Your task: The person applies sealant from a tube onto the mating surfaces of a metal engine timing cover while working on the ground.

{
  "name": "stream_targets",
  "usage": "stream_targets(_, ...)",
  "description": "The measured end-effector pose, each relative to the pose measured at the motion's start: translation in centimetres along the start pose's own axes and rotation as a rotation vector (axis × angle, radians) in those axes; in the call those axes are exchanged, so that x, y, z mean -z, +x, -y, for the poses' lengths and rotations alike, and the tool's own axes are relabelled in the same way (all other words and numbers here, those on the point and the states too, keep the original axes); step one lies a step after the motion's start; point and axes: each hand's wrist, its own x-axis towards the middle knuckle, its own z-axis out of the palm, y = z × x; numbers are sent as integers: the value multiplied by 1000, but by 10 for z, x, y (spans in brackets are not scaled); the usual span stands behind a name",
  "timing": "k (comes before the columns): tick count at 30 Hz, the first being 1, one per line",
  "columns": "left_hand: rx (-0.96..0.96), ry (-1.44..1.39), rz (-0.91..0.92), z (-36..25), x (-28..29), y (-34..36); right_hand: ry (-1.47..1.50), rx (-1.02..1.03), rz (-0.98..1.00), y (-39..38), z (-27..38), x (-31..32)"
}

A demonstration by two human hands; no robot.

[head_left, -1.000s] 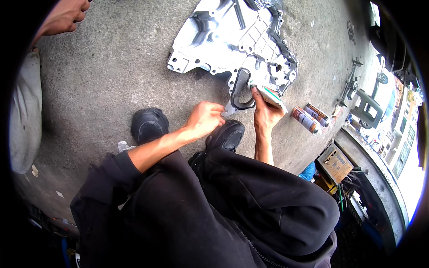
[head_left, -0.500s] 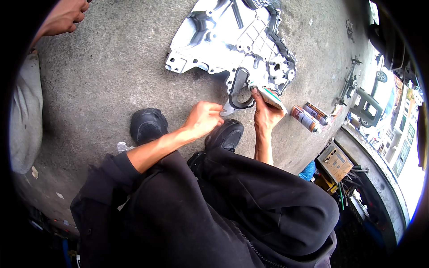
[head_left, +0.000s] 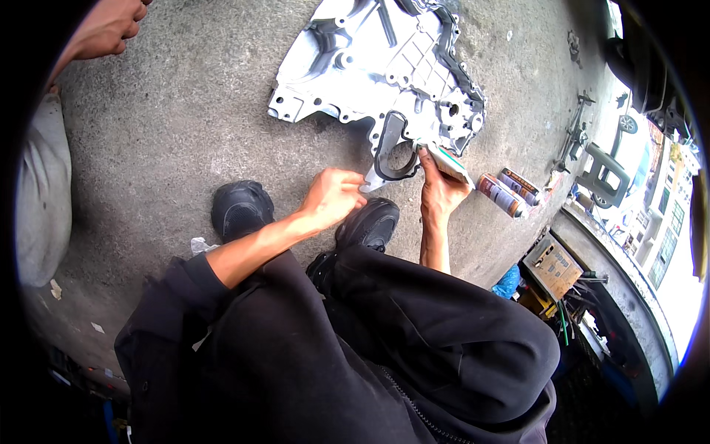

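A large silver engine timing cover [head_left: 355,78] with a dark bead along its edges rests on the ground ahead of my feet. At its near end is a round opening with a black rim [head_left: 403,172]. My left hand [head_left: 331,196] is closed in a pinch on a pale thin piece [head_left: 375,180] beside this ring; whether the piece belongs to the cover I cannot tell. My right hand [head_left: 441,194] grips a flattened white tube with a green stripe [head_left: 452,166], its thumb on top, against the cover's near right side. The tube's tip is hard to make out.
Two spray cans [head_left: 503,194] lie right of my right hand. My black shoes [head_left: 367,226] are close below the cover. Another person's hand [head_left: 103,29] and grey trouser leg [head_left: 44,192] are at the left. A cardboard box [head_left: 553,268] and tools sit at the right.
The whole view has shifted slightly, moving the cover and cans a little to the left in the picture. Both hands keep nearly the same place and grip.
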Motion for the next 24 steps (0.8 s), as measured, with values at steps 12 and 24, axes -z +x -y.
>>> stream_targets(12, 5, 33, 10, -3, 1, 0, -9, 6, -51, 3, -11, 9)
stream_targets(24, 8, 14, 10, 1, 0, 1, -51, 26, -60, 5, -12, 13)
